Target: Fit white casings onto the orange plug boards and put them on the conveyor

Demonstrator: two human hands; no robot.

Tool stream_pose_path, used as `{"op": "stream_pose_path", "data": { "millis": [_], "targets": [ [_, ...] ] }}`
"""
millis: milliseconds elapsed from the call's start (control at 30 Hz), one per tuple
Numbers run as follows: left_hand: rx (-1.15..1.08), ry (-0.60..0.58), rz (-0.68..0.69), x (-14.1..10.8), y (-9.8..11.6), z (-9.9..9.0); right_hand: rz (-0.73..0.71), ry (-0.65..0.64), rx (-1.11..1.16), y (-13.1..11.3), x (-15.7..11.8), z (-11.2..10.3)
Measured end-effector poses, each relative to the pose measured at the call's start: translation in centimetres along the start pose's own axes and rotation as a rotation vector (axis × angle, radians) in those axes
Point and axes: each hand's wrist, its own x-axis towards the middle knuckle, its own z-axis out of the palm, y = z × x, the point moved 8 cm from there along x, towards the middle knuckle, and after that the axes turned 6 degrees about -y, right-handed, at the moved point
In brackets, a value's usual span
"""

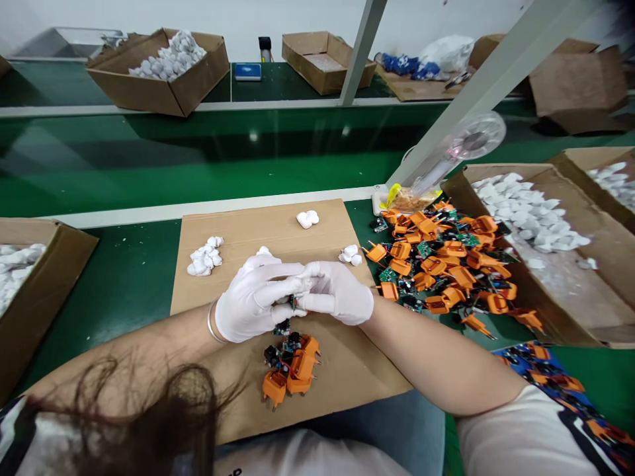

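My left hand and my right hand, both in white gloves, meet over a cardboard sheet. Their fingers are closed together around a small piece that is mostly hidden; a bit of circuit board shows beneath the fingers. Just below the hands lie several orange plug housings with small circuit boards attached. White pieces sit on the cardboard in small groups: one group at the left, one at the top, one at the right, and some partly behind my left hand.
A large pile of orange housings with boards lies to the right, beside a box of white pieces. Another box stands at the left. A clear fan leans near a slanted post. Boxes line the raised shelf behind.
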Motion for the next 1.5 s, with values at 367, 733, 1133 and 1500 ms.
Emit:
{"op": "stream_pose_path", "data": {
  "millis": [367,733,1133,1500],
  "targets": [
    [-0.046,0.012,0.047,-0.5,0.1,0.6,0.176,-0.043,-0.25,-0.5,0.2,0.1],
    [-0.019,0.061,0.063,-0.2,0.4,0.0,0.18,0.012,-0.222,-0.4,0.1,-0.4],
    [0.026,-0.021,0.153,-0.1,0.7,0.6,0.215,-0.061,-0.126,0.3,0.2,0.8],
    [-0.02,0.018,0.1,0.1,0.6,0.5,0.204,0.064,-0.257,-0.5,0.0,0.6]
  ]
}}
